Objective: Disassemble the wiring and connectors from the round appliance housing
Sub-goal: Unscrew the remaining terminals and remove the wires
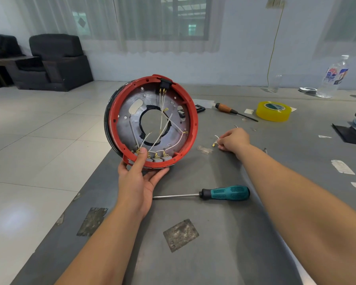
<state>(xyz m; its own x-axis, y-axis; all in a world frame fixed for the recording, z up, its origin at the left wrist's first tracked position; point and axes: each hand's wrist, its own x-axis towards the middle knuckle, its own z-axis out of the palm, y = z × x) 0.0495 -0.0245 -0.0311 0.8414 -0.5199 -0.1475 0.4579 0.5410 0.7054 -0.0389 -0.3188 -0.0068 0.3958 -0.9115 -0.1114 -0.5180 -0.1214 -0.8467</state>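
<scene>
The left hand supports the round housing from below, palm under the red rim and thumb pressed over the rim onto the row of grey connectors at its lower edge; this grip holds the housing tilted on edge, open side toward the camera, at centre-left of the frame above the near edge of the worktop. The right hand, at centre-right, pinches a short detached wire with a brass terminal, low against the worktop. Judged step: set this wire down, then return for the next. Several white wires remain routed from the black socket at the top of the rim to the lower connectors. Pull each terminal by its metal lug, not the lead, straight along the tab, while the thumb braces the connector block. A teal-handled screwdriver lies just below the housing, within reach for prying.
</scene>
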